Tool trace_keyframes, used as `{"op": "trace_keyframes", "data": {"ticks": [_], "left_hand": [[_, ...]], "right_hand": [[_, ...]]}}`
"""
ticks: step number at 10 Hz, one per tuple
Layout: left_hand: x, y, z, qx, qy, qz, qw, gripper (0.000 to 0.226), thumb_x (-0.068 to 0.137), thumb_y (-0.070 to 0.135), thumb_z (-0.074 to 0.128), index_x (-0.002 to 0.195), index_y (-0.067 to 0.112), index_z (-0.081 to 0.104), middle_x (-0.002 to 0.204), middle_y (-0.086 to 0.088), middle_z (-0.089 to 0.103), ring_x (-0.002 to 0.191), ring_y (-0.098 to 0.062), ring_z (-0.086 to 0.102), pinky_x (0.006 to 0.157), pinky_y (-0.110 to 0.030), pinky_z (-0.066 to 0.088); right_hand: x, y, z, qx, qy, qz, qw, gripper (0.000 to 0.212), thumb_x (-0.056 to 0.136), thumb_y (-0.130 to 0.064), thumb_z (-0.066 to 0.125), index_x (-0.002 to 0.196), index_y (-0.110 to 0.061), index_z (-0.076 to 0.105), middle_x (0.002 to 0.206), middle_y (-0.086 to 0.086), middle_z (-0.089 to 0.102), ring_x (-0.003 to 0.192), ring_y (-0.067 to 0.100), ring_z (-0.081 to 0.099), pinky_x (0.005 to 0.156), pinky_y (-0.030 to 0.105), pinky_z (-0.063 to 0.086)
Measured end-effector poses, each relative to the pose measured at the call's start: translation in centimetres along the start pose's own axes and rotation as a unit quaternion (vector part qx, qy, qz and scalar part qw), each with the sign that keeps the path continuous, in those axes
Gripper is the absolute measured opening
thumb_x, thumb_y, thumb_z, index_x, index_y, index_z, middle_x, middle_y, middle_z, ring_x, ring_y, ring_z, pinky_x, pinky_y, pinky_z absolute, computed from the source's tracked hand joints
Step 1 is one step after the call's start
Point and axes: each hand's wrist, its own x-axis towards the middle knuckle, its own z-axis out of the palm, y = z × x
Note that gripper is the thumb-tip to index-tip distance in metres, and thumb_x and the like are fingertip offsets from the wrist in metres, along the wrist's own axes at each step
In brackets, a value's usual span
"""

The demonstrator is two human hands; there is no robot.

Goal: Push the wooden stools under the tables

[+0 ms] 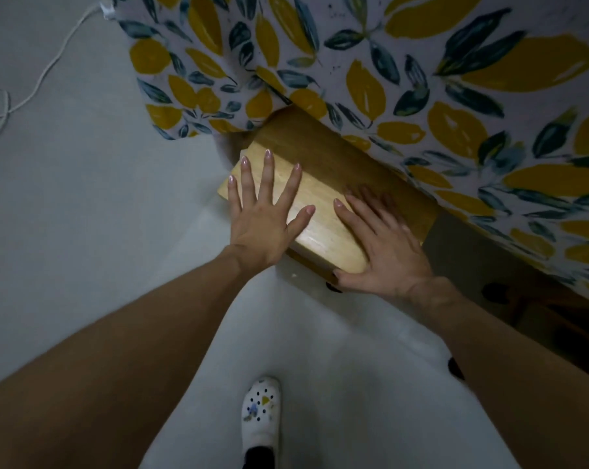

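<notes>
A light wooden stool (pixel 323 211) stands on the pale floor, its far half in shadow under the edge of a table covered by a lemon-and-leaf patterned cloth (pixel 421 79). My left hand (pixel 262 214) lies flat on the seat's near left part, fingers spread. My right hand (pixel 381 245) rests flat on the seat's near right corner, thumb hooked over the front edge. Neither hand grips anything. A dark stool foot shows just below the right thumb.
The tablecloth hangs down at the table's corner (pixel 198 106) left of the stool. A white cord (pixel 42 76) trails across the floor at far left. My white patterned shoe (pixel 261 414) stands on the floor behind the stool. Dark shapes sit under the table at right.
</notes>
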Motion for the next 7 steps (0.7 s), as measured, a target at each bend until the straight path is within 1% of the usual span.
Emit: {"op": "trace_keyframes", "data": {"ticks": [1,2,3,4,5,6,7], "left_hand": [[0.3,0.0,0.0,0.001,0.0,0.004,1.0,0.067,0.092,0.064,0.017,0.149,0.037,-0.002,0.16,-0.008,-0.013,0.144,-0.04,-0.015,0.113,-0.055,-0.01],[0.3,0.0,-0.3,0.001,-0.015,0.001,1.0,0.067,0.091,0.064,0.017,0.149,0.037,-0.004,0.159,-0.008,-0.016,0.143,-0.04,-0.017,0.113,-0.054,-0.012],[0.5,0.1,-0.8,-0.01,-0.046,0.004,0.999,0.069,0.091,0.065,0.017,0.149,0.038,-0.007,0.158,-0.008,-0.021,0.142,-0.039,-0.023,0.111,-0.053,-0.015],[1.1,-0.5,-2.4,-0.026,-0.14,0.015,0.99,0.073,0.089,0.068,0.022,0.147,0.039,-0.012,0.154,-0.008,-0.031,0.138,-0.037,-0.031,0.111,-0.053,-0.018],[0.6,-0.7,-4.9,-0.052,-0.187,0.023,0.981,0.071,0.092,0.06,0.031,0.15,0.036,-0.004,0.156,-0.012,-0.026,0.141,-0.032,-0.029,0.113,-0.05,-0.014],[-1.8,1.9,-7.2,-0.091,-0.175,0.006,0.98,0.063,0.098,0.049,0.027,0.152,0.026,0.004,0.157,-0.011,-0.022,0.143,-0.028,-0.025,0.115,-0.048,-0.011],[-5.3,5.6,-9.7,-0.151,-0.193,-0.017,0.969,0.061,0.099,0.045,0.027,0.152,0.019,0.011,0.157,-0.015,-0.021,0.143,-0.031,-0.025,0.116,-0.047,-0.009]], "right_hand": [[0.2,0.3,0.0,-0.001,0.004,-0.004,1.0,0.108,0.066,-0.067,0.059,0.154,-0.024,0.013,0.163,0.0,0.007,0.149,0.017,-0.004,0.121,0.041,-0.006],[0.2,0.2,0.1,-0.006,0.003,-0.003,1.0,0.109,0.066,-0.068,0.058,0.154,-0.025,0.011,0.163,0.0,0.003,0.149,0.017,-0.007,0.121,0.042,-0.006],[0.2,0.0,0.0,-0.011,-0.007,0.001,1.0,0.11,0.066,-0.067,0.058,0.154,-0.025,0.008,0.164,0.0,-0.001,0.149,0.019,-0.008,0.121,0.043,-0.007],[0.2,-0.8,-0.8,-0.011,-0.037,0.025,0.999,0.112,0.069,-0.065,0.063,0.154,-0.026,0.001,0.163,-0.001,-0.009,0.149,0.021,-0.011,0.12,0.046,-0.006],[-1.1,-2.5,-1.9,0.031,-0.057,0.078,0.995,0.109,0.077,-0.065,0.061,0.153,-0.026,-0.006,0.163,0.0,-0.009,0.149,0.022,-0.008,0.121,0.047,-0.002],[-4.8,-3.7,-3.7,0.1,-0.035,0.141,0.984,0.104,0.082,-0.067,0.054,0.154,-0.019,-0.003,0.164,0.003,-0.002,0.15,0.02,-0.006,0.122,0.043,-0.003],[-9.9,-4.5,-6.7,0.137,-0.017,0.194,0.971,0.098,0.086,-0.068,0.046,0.154,-0.014,0.0,0.164,0.005,-0.001,0.15,0.019,-0.007,0.121,0.039,-0.007]]}}
